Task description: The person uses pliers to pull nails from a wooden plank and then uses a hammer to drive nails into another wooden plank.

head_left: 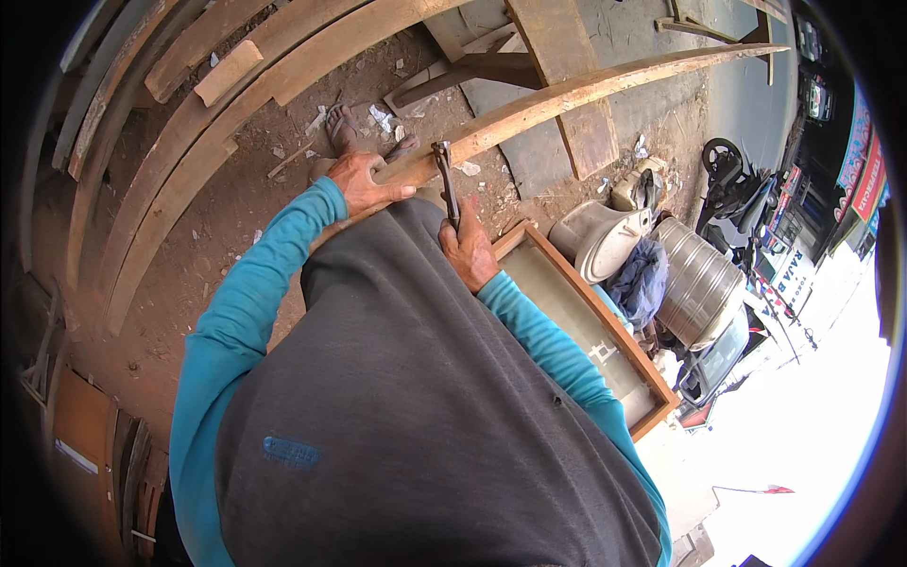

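Note:
A long wooden plank (529, 109) runs from beside my lap up to the far right, looking curved in this wide view. My left hand (361, 182) is closed over its near part, thumb lying along the wood toward the right. In my right hand (469, 248) is a dark metal tool that looks like pincers (446, 180), held upright by the handles. The tool's head is against or just over the plank's edge; I cannot tell whether it grips anything. Two feet (342, 128) show on the dirt beyond the plank.
Long boards (179, 180) lie at the left. A wooden trestle (472, 71) and broad board (572, 85) stand ahead. To the right are a framed panel (576, 302), a pale bucket (605, 241), a metal drum (699, 279), dark cloth (641, 283) and a motorbike (742, 198) by the road.

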Demonstrator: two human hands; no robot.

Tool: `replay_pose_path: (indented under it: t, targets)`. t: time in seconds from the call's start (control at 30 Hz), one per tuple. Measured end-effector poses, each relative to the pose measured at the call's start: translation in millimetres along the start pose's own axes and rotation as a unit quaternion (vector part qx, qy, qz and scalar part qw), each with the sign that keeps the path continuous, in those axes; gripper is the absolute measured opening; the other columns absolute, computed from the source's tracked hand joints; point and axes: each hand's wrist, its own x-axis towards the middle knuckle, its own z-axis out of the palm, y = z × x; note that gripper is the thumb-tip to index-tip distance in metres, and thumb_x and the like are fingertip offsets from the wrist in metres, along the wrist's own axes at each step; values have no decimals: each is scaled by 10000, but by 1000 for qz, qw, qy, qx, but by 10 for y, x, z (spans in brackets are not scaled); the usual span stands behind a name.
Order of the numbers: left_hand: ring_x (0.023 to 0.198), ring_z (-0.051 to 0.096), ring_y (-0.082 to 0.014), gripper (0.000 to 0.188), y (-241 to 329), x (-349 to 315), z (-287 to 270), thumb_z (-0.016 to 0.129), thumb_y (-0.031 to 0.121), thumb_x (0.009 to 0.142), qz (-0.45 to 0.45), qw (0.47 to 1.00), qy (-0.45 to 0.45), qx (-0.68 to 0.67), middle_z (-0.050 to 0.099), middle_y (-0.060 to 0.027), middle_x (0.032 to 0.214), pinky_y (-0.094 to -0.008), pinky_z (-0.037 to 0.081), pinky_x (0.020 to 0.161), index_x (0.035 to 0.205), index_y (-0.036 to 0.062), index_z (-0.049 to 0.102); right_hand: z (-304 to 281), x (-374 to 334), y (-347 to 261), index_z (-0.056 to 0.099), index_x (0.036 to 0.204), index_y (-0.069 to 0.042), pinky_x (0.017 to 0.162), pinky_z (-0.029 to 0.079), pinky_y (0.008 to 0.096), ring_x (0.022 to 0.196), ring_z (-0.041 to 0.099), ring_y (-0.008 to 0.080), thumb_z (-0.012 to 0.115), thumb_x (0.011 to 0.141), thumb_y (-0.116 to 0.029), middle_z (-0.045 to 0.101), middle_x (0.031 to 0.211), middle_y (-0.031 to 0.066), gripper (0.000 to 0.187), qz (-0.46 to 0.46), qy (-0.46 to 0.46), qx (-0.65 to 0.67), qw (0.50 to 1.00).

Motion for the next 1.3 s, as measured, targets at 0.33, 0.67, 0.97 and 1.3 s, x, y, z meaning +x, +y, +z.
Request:
replay_pose_path:
  t: [0.33,0.67,0.97,1.3]
  targets:
    - [802,573,-95,481,1101,-34,-80,640,480,998,71,935,99,-333,681,-7,889,-260,482,746,1121,27,744,-963,-313,-216,450,1405,-8,900,477,506,1030,613,468,571,894,-126,619,1108,298,538,38,-43,21,998]
    - [708,569,-46,257,1883,450,236,747,308,961,74,873,154,-456,678,19,829,-224,479,638,940,52,734,-1696,-249,159,315,1518,3,987,478,496,1118,592,474,578,891,-98,561,1256,313,688,-52,-52,-26,997]
    - [653,543,-61,334,3227,1392,678,728,347,969,51,906,304,-291,617,10,730,-266,478,599,917,21,676,-3199,285,1370,326,1507,35,1020,463,492,1169,577,479,494,917,-87,580,1256,345,625,-121,-194,89,969]
    - [1409,450,-413,907,4984,3806,370,689,534,896,253,940,204,106,468,-310,1496,-447,356,1184,1582,67,322,-4093,124,2813,555,1264,24,903,503,446,976,682,385,489,941,-159,709,1016,238,377,28,-69,191,979]
